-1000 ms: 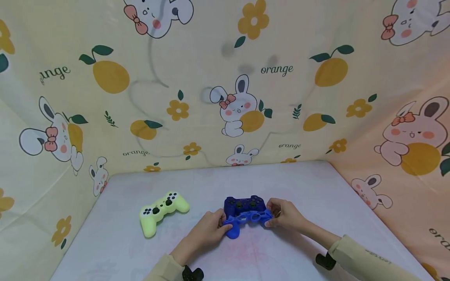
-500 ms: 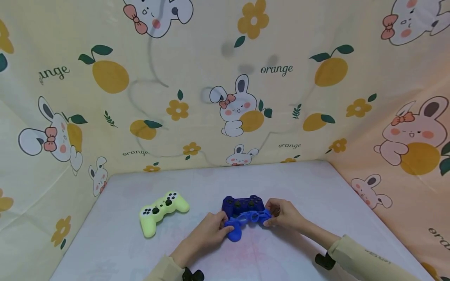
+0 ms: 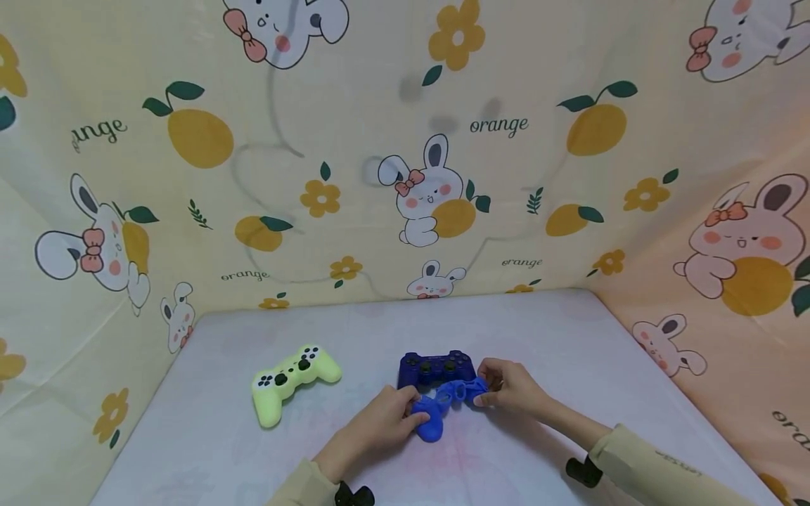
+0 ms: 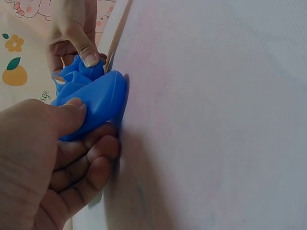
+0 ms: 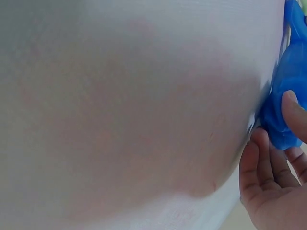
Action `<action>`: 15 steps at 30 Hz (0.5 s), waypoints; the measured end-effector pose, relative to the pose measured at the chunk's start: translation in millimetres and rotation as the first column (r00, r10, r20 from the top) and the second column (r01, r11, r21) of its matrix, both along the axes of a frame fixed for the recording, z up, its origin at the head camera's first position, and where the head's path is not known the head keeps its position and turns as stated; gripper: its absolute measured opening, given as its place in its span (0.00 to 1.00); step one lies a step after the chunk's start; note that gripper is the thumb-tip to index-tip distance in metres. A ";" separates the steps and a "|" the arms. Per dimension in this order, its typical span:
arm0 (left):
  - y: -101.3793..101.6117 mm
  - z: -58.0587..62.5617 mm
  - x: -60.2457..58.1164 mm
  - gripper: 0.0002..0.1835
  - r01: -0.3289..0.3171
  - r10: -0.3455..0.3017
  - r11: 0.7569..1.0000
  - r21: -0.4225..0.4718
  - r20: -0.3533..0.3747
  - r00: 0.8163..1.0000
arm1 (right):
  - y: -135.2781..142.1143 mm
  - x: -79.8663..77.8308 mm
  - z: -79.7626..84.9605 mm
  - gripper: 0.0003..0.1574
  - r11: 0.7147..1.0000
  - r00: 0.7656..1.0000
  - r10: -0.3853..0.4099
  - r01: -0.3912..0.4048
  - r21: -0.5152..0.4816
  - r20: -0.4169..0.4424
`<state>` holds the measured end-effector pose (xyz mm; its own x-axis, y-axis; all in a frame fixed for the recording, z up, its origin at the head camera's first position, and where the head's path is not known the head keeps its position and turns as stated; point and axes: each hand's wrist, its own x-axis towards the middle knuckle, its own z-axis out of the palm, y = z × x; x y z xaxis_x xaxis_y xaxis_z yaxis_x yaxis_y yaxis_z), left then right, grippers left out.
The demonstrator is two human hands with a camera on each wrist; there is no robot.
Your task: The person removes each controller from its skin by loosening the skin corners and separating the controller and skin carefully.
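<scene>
A bright blue silicone controller cover (image 3: 430, 420) with cut-out holes stretches between my two hands, low over the table. My left hand (image 3: 384, 419) pinches its left grip end, thumb on top and fingers beneath, as the left wrist view shows with the cover (image 4: 98, 103) close up. At the other end my right hand (image 3: 514, 385) pinches the right grip part between thumb and fingers; in the right wrist view the thumb presses on the cover (image 5: 292, 72). Just behind it a dark blue game controller (image 3: 436, 367) lies on the table, its lower part overlapped by the cover.
To the left on the white table (image 3: 209, 436) lies a pale yellow-green game controller (image 3: 292, 379) with black sticks. Printed cloth walls (image 3: 354, 225) with rabbits and oranges enclose the table at the back and both sides.
My left hand has drawn the cover's left end toward me and slightly right, away from the dark blue controller, whose left side shows more. The right hand has stayed nearly in place.
</scene>
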<state>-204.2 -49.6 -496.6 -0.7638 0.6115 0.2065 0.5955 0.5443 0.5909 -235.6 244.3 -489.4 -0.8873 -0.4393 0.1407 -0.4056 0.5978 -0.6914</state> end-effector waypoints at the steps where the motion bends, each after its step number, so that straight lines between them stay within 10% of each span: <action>1: 0.5 0.2 0.2 0.09 -0.001 0.001 1.000 -0.001 0.002 1.000 | -0.2 0.0 0.1 0.22 1.000 1.000 -0.001 0.001 0.001 -0.003; 15: 5.8 0.7 1.2 0.10 -0.014 0.014 1.000 -0.008 0.036 0.999 | -1.8 3.2 -1.1 0.19 1.000 1.000 -0.010 0.010 -0.006 -0.029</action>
